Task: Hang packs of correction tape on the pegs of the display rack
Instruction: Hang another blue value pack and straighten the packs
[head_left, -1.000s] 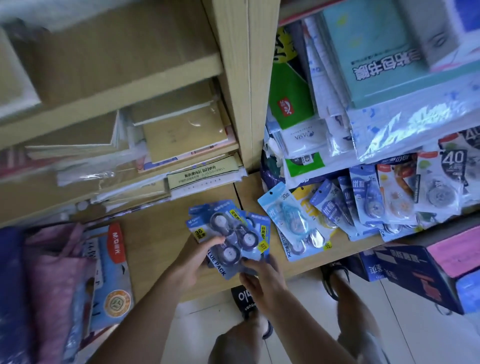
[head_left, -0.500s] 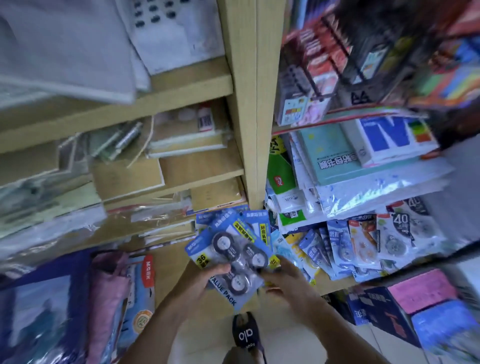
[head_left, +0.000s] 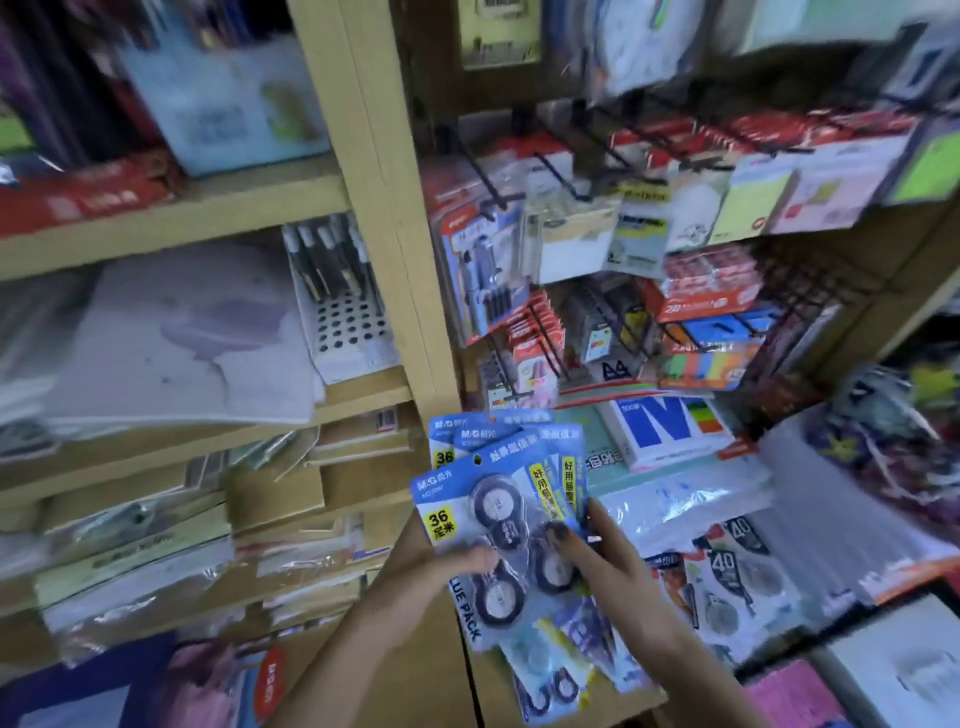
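A fanned stack of blue correction tape packs (head_left: 498, 493), each with black round dispensers and a yellow "36" label, is held up in front of the shelving. My left hand (head_left: 441, 569) grips the stack from the lower left, thumb across the front pack. My right hand (head_left: 597, 556) holds the right edge, fingers on the front. The display rack (head_left: 587, 171) of black wire pegs hangs above and to the right, loaded with carded stationery. More correction tape packs (head_left: 727, 582) lie on the low shelf to the right, below my hands.
A wooden upright (head_left: 379, 208) divides the shelves; paper and envelope stacks (head_left: 171, 353) fill the left bays. A wire basket (head_left: 711, 332) with coloured boxes sits under the pegs. An A4 paper ream (head_left: 660, 426) lies beneath it.
Both hands have lifted the blue packs upward off the low shelf, and the view has tilted up, bringing the peg rack into sight.
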